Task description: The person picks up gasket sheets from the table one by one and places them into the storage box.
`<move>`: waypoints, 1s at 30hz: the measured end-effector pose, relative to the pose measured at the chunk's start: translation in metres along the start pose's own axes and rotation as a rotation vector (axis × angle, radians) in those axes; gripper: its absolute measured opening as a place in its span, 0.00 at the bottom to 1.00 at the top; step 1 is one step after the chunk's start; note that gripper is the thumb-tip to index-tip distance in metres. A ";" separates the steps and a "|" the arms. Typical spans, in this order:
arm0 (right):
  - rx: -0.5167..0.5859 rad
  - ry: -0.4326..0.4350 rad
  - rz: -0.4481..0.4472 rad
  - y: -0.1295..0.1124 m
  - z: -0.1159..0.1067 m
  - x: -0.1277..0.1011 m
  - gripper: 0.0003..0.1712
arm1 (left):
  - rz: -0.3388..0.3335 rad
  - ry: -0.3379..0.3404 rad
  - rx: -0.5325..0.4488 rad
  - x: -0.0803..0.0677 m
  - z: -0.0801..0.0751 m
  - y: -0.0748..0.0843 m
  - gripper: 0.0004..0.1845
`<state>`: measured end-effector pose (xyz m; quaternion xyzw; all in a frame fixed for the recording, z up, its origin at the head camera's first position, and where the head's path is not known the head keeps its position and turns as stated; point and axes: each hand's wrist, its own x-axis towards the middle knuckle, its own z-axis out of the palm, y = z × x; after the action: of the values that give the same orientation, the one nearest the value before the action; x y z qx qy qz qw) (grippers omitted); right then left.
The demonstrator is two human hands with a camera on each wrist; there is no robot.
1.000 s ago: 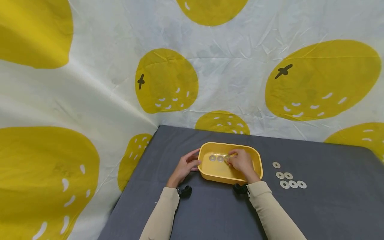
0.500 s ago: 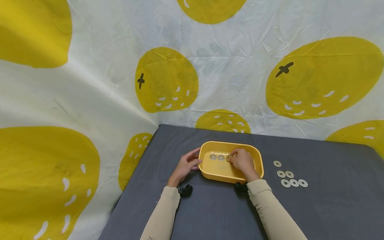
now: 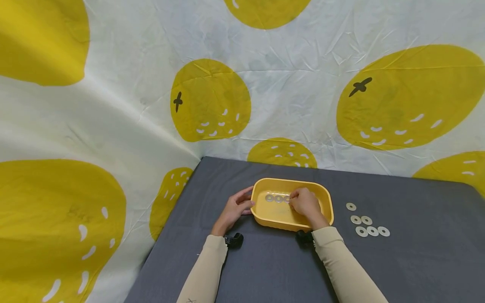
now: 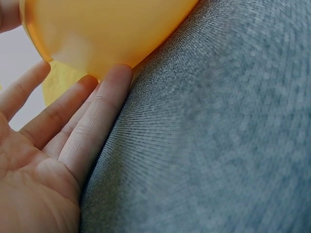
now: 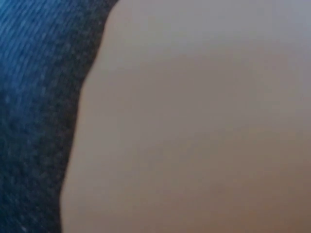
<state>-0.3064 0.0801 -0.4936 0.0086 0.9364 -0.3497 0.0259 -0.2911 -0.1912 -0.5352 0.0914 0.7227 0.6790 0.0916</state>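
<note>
Thin, stiff, probably light and slick washer (image 3: pixel 287 199), pinched in right hand (image 3: pixel 305 204) fingertips inside yellow tray (image 3: pixel 327 210), beside two washers (image 3: pixel 274 198); best taken by the rim. Left hand (image 3: pixel 235 208), fingers straight, pressed against tray's left wall. Five loose washers (image 3: pixel 366 224) near desk (image 3: pixel 417 252) right edge; open room there.

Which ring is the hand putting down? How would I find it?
Find the yellow tray on the grey table. Three rings lie in a row inside. It is the ring at the right end, the only one under the right hand fingertips.
</note>
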 end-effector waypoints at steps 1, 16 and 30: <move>0.004 0.000 -0.004 0.000 0.000 -0.001 0.08 | 0.005 -0.006 -0.003 0.000 0.000 0.000 0.31; 0.480 0.190 -0.242 0.005 -0.024 -0.013 0.13 | 0.019 -0.019 -0.022 0.000 0.000 -0.002 0.31; 0.171 0.136 -0.004 0.105 -0.098 -0.028 0.22 | 0.012 -0.013 -0.010 0.001 0.000 -0.003 0.30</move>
<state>-0.2792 0.2235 -0.4872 0.0325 0.9027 -0.4272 -0.0394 -0.2923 -0.1914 -0.5380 0.0998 0.7180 0.6826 0.0925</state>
